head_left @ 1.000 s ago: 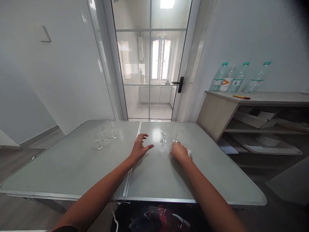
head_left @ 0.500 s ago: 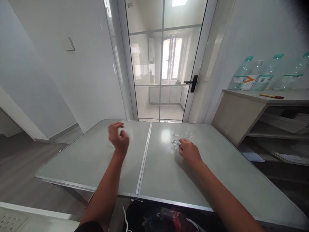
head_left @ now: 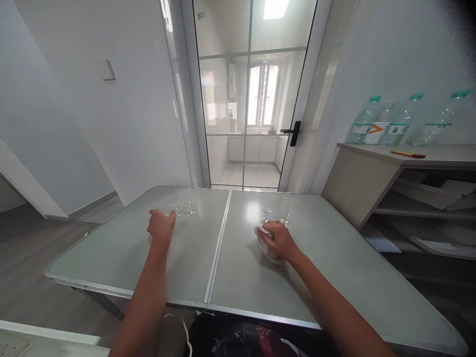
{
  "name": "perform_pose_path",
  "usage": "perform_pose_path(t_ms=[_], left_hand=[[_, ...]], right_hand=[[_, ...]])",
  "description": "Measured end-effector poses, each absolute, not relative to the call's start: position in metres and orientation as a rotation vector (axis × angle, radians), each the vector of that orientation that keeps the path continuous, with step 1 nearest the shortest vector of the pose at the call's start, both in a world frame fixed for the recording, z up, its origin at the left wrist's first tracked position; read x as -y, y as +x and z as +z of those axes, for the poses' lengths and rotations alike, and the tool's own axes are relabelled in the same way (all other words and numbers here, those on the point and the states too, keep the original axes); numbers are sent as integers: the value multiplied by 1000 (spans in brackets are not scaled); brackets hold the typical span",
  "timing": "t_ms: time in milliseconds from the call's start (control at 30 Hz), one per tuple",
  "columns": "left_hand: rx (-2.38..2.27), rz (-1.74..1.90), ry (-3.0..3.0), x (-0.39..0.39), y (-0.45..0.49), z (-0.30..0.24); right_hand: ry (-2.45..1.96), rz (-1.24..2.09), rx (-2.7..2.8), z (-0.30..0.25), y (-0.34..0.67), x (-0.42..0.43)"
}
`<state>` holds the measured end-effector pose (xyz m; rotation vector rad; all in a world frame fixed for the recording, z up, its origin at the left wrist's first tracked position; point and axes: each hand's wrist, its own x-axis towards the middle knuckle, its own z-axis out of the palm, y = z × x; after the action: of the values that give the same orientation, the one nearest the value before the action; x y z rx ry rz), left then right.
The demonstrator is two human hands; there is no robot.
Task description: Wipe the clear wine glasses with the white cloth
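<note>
A grey folding table [head_left: 208, 258] stands in front of me. My left hand [head_left: 160, 225] rests on its left half, fingers curled at the foot of a small stemmed glass that it mostly hides, with two more clear glasses [head_left: 182, 206] just beyond. My right hand [head_left: 278, 240] is closed on a white cloth [head_left: 265, 243] pressed onto the right half. Two clear stemmed glasses [head_left: 278, 212] stand upright right behind that hand.
A glass door with a black handle [head_left: 292, 133] is behind the table. To the right stands a wooden shelf unit [head_left: 375, 168] with several water bottles [head_left: 403, 121] and a pencil on top. A bag lies under the table's near edge.
My left hand came down from the air onto the table by the left glasses. My right hand drew back slightly and the white cloth now shows under it.
</note>
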<state>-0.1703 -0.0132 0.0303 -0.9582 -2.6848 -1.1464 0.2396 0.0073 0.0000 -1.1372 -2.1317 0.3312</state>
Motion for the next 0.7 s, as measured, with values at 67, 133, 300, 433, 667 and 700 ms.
perform_pose_path(t_ms=[67, 133, 300, 433, 667, 700], left_hand=[[2672, -1158, -977, 12, -175, 28], [2614, -1204, -999, 12, -175, 28], [2094, -1553, -1319, 18, -147, 37], [1764, -1801, -1745, 19, -103, 33], [1578, -1452, -2491, 19, -30, -4], [1556, -1376, -2539, 21, -24, -8]], right_hand=[[-1242, 601, 2026, -4, 237, -10], [-1322, 986, 1826, -8, 234, -9], [-1219, 1743, 1454, -12, 230, -4], [-1168, 1298, 1618, -16, 225, -11], [-1013, 785, 1449, -15, 215, -14], [-986, 763, 1445, -13, 212, -11]])
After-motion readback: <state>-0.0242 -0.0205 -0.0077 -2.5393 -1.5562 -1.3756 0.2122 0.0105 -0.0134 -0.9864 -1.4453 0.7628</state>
